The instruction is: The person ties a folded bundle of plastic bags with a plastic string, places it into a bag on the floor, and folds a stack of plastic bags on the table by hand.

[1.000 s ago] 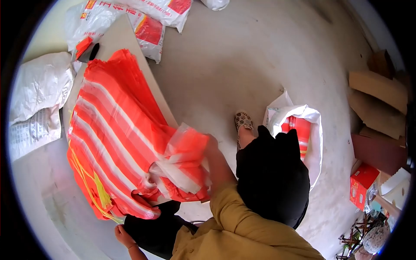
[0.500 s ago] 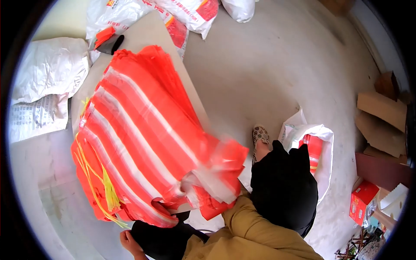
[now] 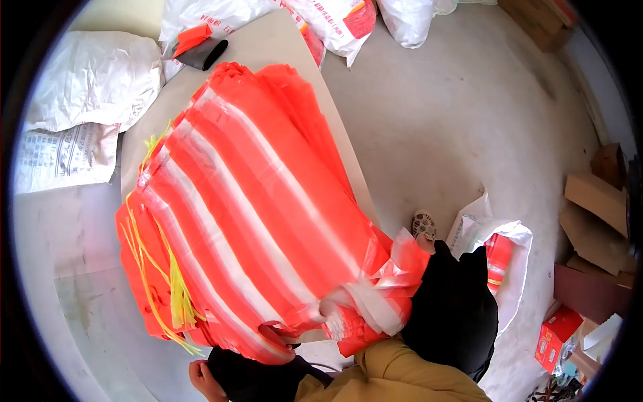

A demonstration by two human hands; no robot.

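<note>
A thick stack of red plastic bags with white stripes lies on the board in front of me. Its near right end is crumpled, with a pale translucent flap raised beside my black-covered knee. Yellow strings hang over the stack's left side. My left hand is low at the left, next to my other black-covered knee. Its visible fingers are curled together, and I see nothing in them. My right hand does not show; the tan sleeve ends under the crumpled bags.
White sacks stand at the left and far end. A dark roll lies at the board's far end. At right, an open white sack holds folded red plastic. Cardboard boxes and a red box line the right side.
The view has shifted, so the stack sits farther right in it. The blurred near right corner of the bags is now sharper, with its flap spread toward my knee. My left hand stays low.
</note>
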